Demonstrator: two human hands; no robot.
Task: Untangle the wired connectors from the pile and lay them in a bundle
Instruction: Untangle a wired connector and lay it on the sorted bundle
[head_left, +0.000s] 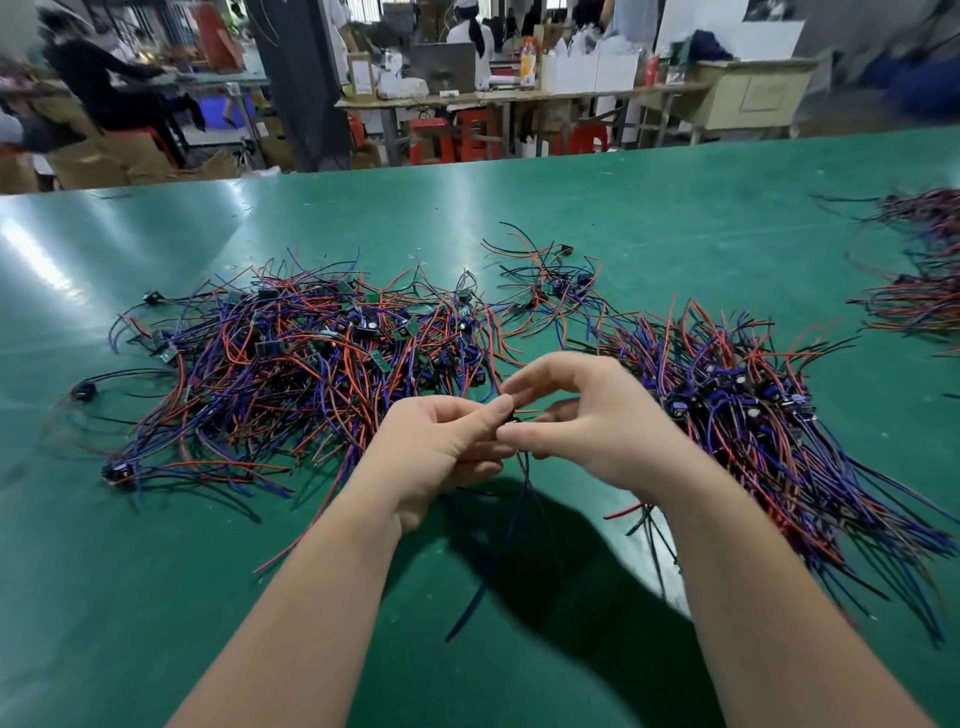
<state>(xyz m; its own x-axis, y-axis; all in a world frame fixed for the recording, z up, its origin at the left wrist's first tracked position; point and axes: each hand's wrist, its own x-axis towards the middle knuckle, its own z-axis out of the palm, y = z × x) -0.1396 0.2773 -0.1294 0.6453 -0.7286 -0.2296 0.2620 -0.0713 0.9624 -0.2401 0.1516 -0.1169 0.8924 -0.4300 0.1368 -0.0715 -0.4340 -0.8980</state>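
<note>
Two hands, left hand (441, 452) and right hand (587, 421), fingertips pinched on one wired connector (511, 417) at centre, its wires trailing near from the grip; tangled pile (291, 358) far left, laid bundle (753, 415) just right, closer to the right hand.

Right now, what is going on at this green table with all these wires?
A person is sorting them by hand. The left hand and the right hand both pinch one wired connector above the table, and its wires hang down. The tangled pile lies to the left. The bundle, with its wires roughly side by side, lies to the right.
</note>
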